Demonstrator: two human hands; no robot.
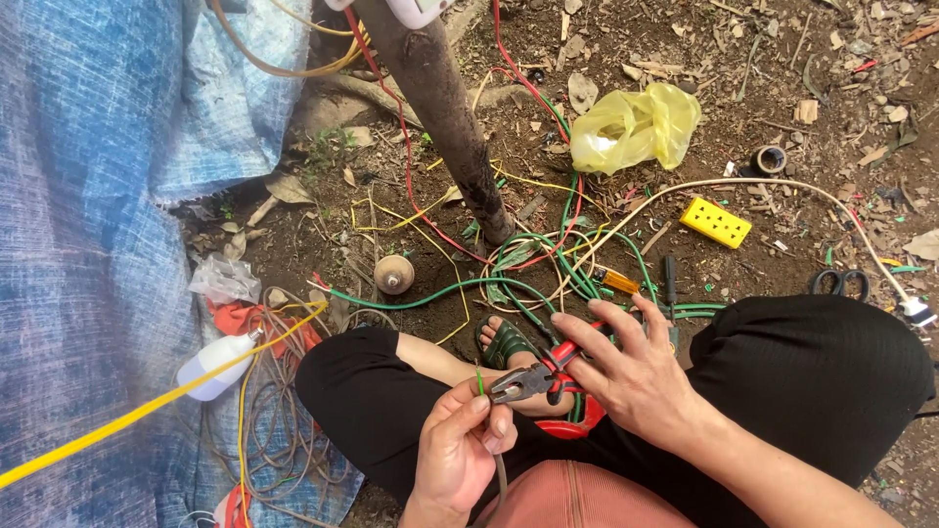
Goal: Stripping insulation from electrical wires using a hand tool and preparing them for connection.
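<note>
My right hand grips red-handled pliers, whose grey jaws point left. My left hand pinches a thin green wire upright right at the jaws' tip; a grey cable runs down from that hand. Both hands are above my lap, between my knees in black trousers. A sandalled foot shows just behind the pliers.
A tangle of green, red and yellow wires lies on the dirt around a dark post. Nearby are a yellow socket strip, a yellow plastic bag, scissors, an orange-handled screwdriver, a white bulb and a blue tarpaulin.
</note>
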